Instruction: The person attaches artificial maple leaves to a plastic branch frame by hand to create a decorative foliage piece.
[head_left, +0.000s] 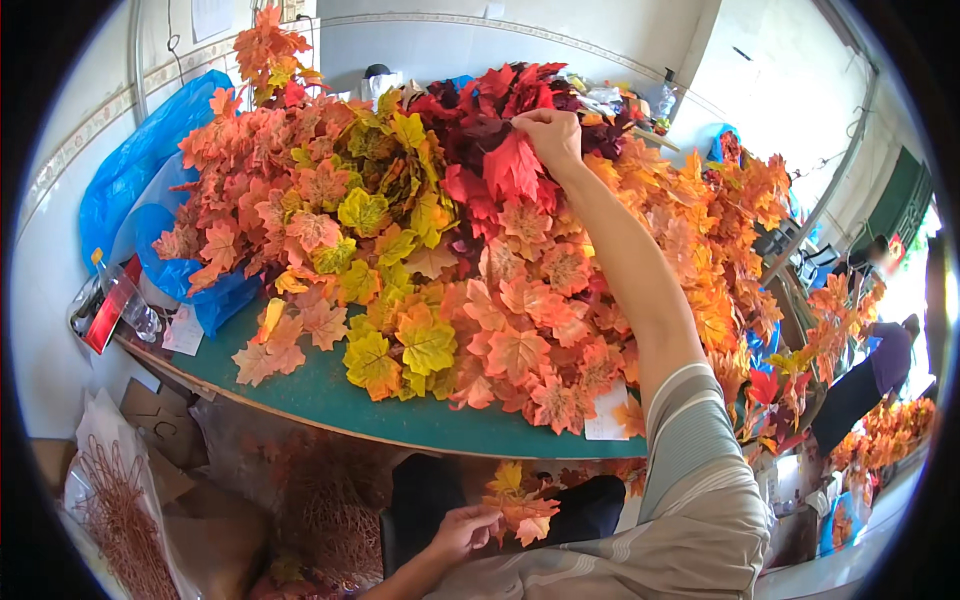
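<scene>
My right hand [553, 138] reaches to the back of the table, its thumb and fingers pinched at the top of a red artificial maple leaf [513, 168] among the red pile. Low over my lap, my left hand [465, 530] is closed on a small spray of orange and yellow artificial leaves [525, 508]. Heaped in front of me are salmon-pink leaves [520, 355], yellow-green leaves [425, 340] and dark red leaves [460, 115]. Orange leaves [710, 310] lie to the right of my right forearm.
The green tabletop [330, 410] has a curved front edge. Blue plastic bags [140, 150] and a clear bottle [130, 300] are at left. Below stands a bag of thin brown stems [115, 500]. A white paper slip [607, 415] lies near the edge. Another person [865, 380] is far right.
</scene>
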